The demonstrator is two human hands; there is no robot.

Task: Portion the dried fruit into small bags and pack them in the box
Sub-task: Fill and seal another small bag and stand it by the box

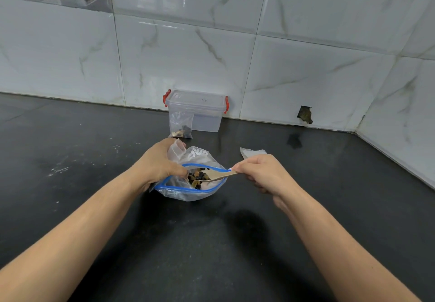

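Observation:
A large clear zip bag (188, 192) with a blue rim lies open on the black counter, dried fruit (199, 177) showing in its mouth. My left hand (156, 164) grips the bag's left rim together with a small clear bag (176, 149) held upright. My right hand (261, 172) pinches the handle of a wooden spoon (217, 176), whose bowl carries fruit inside the big bag's mouth. A filled small bag (181, 126) leans against a clear plastic box (200, 110) with red clips, lid on, at the wall.
More empty small bags (253, 153) lie flat just beyond my right hand. The black counter (94, 160) meets a tiled wall behind and on the right. A hole in the tile (305, 114) sits low on the back wall.

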